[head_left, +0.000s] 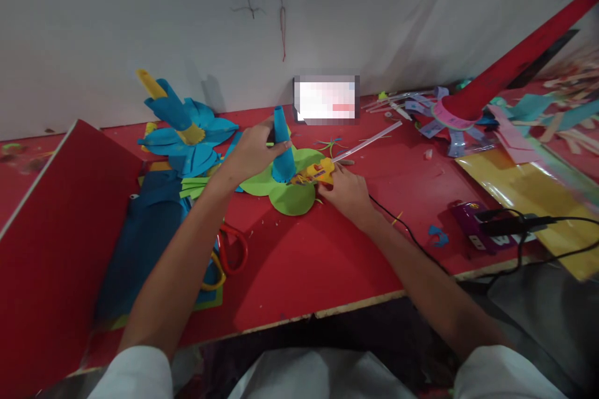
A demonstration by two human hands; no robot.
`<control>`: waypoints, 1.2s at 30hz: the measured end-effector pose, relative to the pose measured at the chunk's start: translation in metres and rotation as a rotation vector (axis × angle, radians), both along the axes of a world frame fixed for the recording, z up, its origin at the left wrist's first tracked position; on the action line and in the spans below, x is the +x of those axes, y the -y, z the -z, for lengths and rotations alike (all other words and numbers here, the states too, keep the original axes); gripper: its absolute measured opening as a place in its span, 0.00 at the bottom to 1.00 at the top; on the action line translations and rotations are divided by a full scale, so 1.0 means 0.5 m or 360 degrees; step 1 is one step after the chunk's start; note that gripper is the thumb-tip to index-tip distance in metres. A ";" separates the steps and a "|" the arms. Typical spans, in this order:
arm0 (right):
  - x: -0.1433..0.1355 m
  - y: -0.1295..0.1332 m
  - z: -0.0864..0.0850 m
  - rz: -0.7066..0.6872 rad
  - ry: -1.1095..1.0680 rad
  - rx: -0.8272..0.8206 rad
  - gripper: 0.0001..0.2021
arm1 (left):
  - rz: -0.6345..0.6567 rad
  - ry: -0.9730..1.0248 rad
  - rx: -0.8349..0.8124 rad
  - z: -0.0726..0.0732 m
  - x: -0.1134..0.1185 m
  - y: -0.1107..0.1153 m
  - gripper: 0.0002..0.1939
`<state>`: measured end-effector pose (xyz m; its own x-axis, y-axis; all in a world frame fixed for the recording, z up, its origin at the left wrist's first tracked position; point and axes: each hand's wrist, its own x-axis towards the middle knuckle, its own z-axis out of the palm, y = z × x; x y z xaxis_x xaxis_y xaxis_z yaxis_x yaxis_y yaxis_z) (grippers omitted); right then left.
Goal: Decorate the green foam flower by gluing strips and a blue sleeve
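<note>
My left hand is closed round the upper part of a blue paper cone, which stands upright on a green flower-shaped paper. In my right hand is a yellow glue gun, a clear glue stick jutting from its back. The gun's nozzle points left at the base of the cone; whether it touches is too small to tell. Beneath my left forearm lie scissors with red and yellow handles, beside green paper strips.
A blue paper flower with a yellow-tipped stem stands back left, behind a red board and blue sheets. A phone leans on the wall. Rightward are a purple power strip with cables, yellow sheets and a red cone.
</note>
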<state>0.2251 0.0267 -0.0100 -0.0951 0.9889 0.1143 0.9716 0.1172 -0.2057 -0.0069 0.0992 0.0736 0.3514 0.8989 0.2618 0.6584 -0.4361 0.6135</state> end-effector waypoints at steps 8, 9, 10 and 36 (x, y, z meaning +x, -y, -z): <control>-0.009 0.004 -0.013 -0.0060 0.0154 -0.0085 0.22 | 0.0005 0.0014 -0.0030 -0.003 0.003 0.002 0.08; -0.010 0.004 -0.014 -0.0069 0.0159 -0.0085 0.22 | 0.0014 0.0023 -0.0027 -0.003 0.003 0.001 0.08; -0.011 0.004 -0.014 -0.0076 0.0163 -0.0084 0.22 | 0.0020 0.0025 -0.0024 -0.003 0.003 0.001 0.08; 0.019 -0.003 -0.002 -0.0054 0.0250 -0.0061 0.18 | 0.0034 -0.0037 0.0006 0.000 -0.003 -0.001 0.10</control>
<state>0.2346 0.0284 -0.0089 -0.1426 0.9881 0.0576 0.9877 0.1458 -0.0562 -0.0085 0.0995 0.0734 0.3766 0.8901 0.2566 0.6627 -0.4524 0.5968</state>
